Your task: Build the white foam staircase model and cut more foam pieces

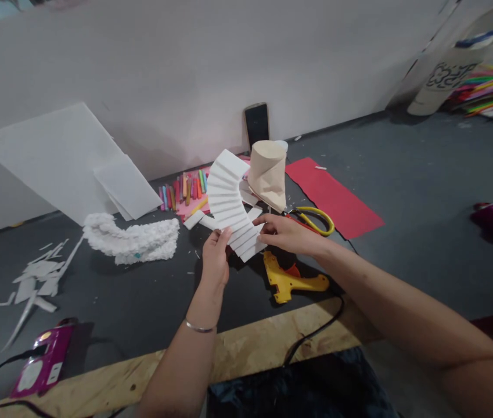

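Note:
A white curved fan of overlapping strips (225, 194), stepped like small stairs, is held tilted above the table. My left hand (216, 255) pinches its lower left edge, thumb on top. My right hand (287, 233) has its fingers curled at the lower right end, closed on the edge. Just below the right hand lies a yellow glue gun (292, 278) with an orange trigger. Scissors with yellow and red handles (320, 219) rest beyond the right wrist. Behind the fan stands a crumpled beige paper cup shape (269, 174). White strips (194, 219) lie partly under the fan.
A fluffy white curved piece (130, 238) and white scraps (41, 278) lie left, near white boards (54, 157). Coloured crayon-like sticks (189, 188), a phone (257, 123) and red sheet (333, 194) stand or lie behind. Purple devices (46, 357) sit at both sides.

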Motion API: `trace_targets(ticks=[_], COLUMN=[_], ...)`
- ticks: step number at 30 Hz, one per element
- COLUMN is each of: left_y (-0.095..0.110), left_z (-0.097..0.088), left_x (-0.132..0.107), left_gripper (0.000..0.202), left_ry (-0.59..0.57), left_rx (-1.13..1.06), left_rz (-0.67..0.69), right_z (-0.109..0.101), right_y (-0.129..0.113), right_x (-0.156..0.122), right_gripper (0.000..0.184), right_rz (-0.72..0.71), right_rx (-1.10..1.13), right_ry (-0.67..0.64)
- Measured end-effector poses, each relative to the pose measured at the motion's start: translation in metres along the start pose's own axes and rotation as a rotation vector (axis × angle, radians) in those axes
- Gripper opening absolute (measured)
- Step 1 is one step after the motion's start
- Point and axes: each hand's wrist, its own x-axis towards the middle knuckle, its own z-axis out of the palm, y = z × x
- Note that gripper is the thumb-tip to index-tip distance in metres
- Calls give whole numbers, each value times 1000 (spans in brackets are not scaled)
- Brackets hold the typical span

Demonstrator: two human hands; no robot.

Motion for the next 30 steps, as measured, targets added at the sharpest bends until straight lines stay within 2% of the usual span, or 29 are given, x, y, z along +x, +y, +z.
trace_targets(ticks=[15, 19, 24, 30], left_y=[-5, -6, -7, -8], left_z=[-4, -4, -4, -5], left_x=[0, -1, -2, -1], left_gripper=[42, 40, 42, 38], left_ry=[-70, -106, -103, -117], left_rx=[126, 161, 173, 168], left_rz=[25, 27, 19, 18], right_z=[0, -1, -1, 0], right_y=[-2, 0, 1, 3], right_x=[-1, 1, 1, 1], right_gripper=[41, 44, 46, 48], right_rz=[-25, -48, -45, -70], right_rx=[18, 14, 3, 86], right_ry=[34, 79, 95, 80])
